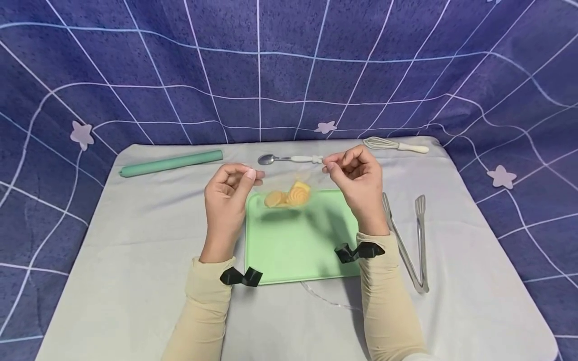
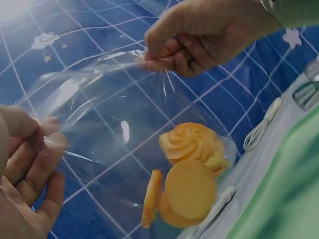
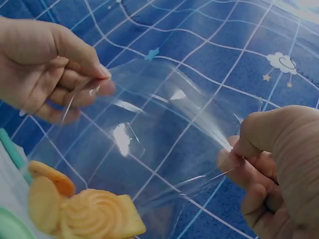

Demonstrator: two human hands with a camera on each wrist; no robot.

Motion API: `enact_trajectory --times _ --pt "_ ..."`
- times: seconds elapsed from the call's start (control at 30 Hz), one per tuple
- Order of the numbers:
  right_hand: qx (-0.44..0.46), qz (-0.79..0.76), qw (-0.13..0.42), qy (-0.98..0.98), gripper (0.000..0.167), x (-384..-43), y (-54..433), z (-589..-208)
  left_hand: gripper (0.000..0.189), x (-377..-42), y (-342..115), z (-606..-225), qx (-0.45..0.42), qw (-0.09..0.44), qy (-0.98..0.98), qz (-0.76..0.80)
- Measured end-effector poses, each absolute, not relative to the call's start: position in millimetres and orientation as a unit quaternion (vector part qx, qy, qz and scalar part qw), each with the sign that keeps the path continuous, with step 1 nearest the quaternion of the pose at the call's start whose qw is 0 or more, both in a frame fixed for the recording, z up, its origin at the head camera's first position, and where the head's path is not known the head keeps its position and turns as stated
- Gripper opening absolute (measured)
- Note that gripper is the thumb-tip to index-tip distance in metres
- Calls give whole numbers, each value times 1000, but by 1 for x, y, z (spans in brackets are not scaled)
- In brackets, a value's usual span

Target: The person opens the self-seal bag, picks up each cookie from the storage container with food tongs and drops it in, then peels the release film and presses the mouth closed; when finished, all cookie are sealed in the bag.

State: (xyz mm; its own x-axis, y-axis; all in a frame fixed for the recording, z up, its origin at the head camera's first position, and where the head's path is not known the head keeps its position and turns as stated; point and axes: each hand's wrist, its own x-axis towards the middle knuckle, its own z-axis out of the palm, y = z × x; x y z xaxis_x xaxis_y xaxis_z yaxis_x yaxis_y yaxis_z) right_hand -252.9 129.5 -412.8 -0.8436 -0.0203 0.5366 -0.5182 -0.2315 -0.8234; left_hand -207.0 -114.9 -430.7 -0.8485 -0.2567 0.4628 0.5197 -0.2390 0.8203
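Note:
A clear plastic bag hangs between my two hands, with several golden cookies gathered at its bottom. One swirled cookie leans by a square one; flat round ones lie beside them. My left hand pinches one upper corner of the bag between thumb and fingers. At the opposite corner, my right hand does the same, so the top edge is stretched between them. In the head view the cookies overlap the far part of the light green tray, which shows their shadow.
Behind the tray lie a teal rod, a spoon with a white handle and a small whisk. Metal tongs rest spread to the right of the tray. A thin clear strip lies in front of it.

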Motion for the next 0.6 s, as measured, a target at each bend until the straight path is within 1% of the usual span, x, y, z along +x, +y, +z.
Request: enact_trajectory --times 0.13,0.23,0.3,0.37,0.4,0.5,0.6 --pt "233 738 175 -609 13 -253 129 -414 19 -206 -116 -430 -131 282 -585 -749" --pt "238 726 182 -619 8 -253 128 -416 20 -205 -117 -429 -142 300 -599 -729" --pt "238 720 185 -625 9 -252 128 -416 15 -204 -117 -428 -147 306 -605 -720" --pt "237 712 187 -634 13 -252 128 -416 7 -201 -117 -425 -149 313 -619 -705" --pt "236 711 187 -636 15 -251 128 -416 6 -199 -117 -422 -148 315 -626 -698" --pt "242 704 185 -642 19 -249 129 -414 11 -193 -115 -412 -148 320 -649 -674" --pt "262 699 182 -640 19 -250 130 -411 14 -188 -115 -403 -151 324 -666 -655"
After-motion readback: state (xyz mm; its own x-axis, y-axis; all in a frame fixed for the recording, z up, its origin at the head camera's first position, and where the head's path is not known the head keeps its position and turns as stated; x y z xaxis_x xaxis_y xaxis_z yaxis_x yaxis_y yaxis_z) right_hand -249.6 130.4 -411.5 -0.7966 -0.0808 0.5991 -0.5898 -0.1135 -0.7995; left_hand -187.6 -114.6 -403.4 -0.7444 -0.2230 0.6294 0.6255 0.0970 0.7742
